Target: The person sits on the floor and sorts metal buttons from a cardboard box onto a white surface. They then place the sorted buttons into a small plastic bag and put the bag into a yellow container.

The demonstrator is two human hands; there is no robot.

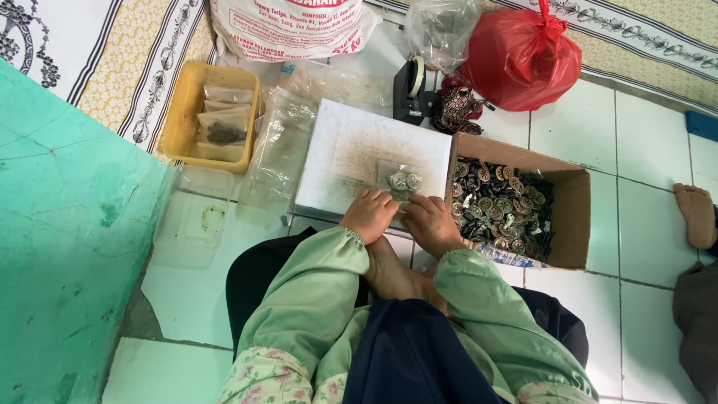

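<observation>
The left hand [369, 215] and right hand [432, 223] are both pinching a small clear plastic pouch [400, 182] of round metal parts, which is lying on a flat white board [351, 150]. Just beside it, a brown cardboard box [572, 217] is holding a heap of similar metal discs [501, 206].

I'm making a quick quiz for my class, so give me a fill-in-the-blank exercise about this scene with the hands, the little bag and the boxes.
1. Both hands, the left hand and right hand, press on a small clear bag lying on a ____ board.
2. The cardboard box of small metal parts sits to the person's ____.
3. The tied plastic bag at the top is ____.
4. The tray holding filled packets is ____.

Missing words: white; right; red; yellow
</observation>
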